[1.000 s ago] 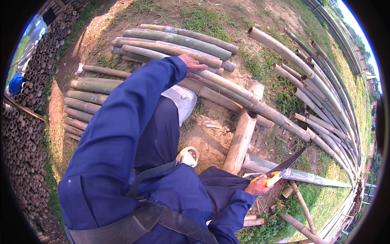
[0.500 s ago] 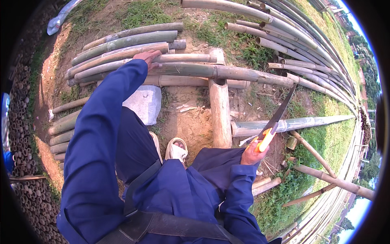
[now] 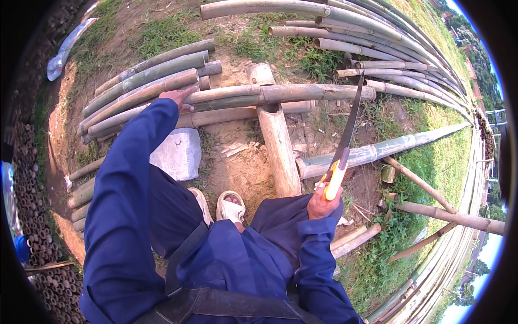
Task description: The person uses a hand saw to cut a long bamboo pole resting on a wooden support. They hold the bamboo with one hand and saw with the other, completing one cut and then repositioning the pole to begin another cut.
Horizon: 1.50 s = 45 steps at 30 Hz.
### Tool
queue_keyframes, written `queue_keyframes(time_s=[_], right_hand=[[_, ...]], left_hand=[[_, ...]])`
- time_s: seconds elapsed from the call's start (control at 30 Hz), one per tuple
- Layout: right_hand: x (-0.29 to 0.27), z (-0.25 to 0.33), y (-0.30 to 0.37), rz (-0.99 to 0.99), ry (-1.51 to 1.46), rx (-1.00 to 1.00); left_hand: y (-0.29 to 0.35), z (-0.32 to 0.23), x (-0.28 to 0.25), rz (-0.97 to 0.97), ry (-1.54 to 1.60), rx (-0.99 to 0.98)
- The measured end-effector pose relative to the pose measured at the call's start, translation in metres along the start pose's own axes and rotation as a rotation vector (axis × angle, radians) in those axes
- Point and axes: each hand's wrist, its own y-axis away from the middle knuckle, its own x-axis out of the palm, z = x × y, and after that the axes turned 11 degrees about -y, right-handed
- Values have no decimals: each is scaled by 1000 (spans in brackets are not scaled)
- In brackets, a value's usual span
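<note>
A saw point(image 3: 345, 137) with a dark blade and an orange-and-yellow handle is gripped by my right hand point(image 3: 322, 204), above my right thigh. Its blade points away from me, and the upper part passes across the right end of a bamboo pole point(image 3: 318, 93); whether it touches the pole I cannot tell. That pole lies across an upright bamboo post point(image 3: 281, 151). My left hand point(image 3: 181, 98) is closed over the pole's left part, its fingertips partly hidden. Beside and below it lie other cut poles point(image 3: 162, 81).
Long bamboo poles point(image 3: 372, 35) fan out at the upper right. A thick pole point(image 3: 372, 154) lies to the right of the post, near crossed bamboo supports point(image 3: 426, 216). A white block-like object point(image 3: 178, 154) sits by my left leg. Stacked bamboo ends point(image 3: 46, 216) line the far left.
The saw has moved forward, its blade now steeper and crossing the pole's end instead of sitting below it. My view has shifted a little. My left hand stays on the pole.
</note>
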Motion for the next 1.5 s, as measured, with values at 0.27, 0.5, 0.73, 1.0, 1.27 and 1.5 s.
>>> queue_keyframes(time_s=[0.27,0.5,0.73,1.0,1.27,1.5], right_hand=[[2,5,1,88,124,-31],[-15,-23,13,66,77,79],[-6,-7,8,60,42,119],[-14,-4,10,93,227,32],[17,27,24,159,74,-68],[65,63,49,207,-316,145]], left_hand=[[-20,-50,-21,-28,6,38],[-59,-93,-37,-47,2,144],[-56,-91,-34,-39,108,111],[-47,-94,-46,-9,123,122],[-8,-56,-27,4,106,9],[3,-65,-9,-57,149,11]])
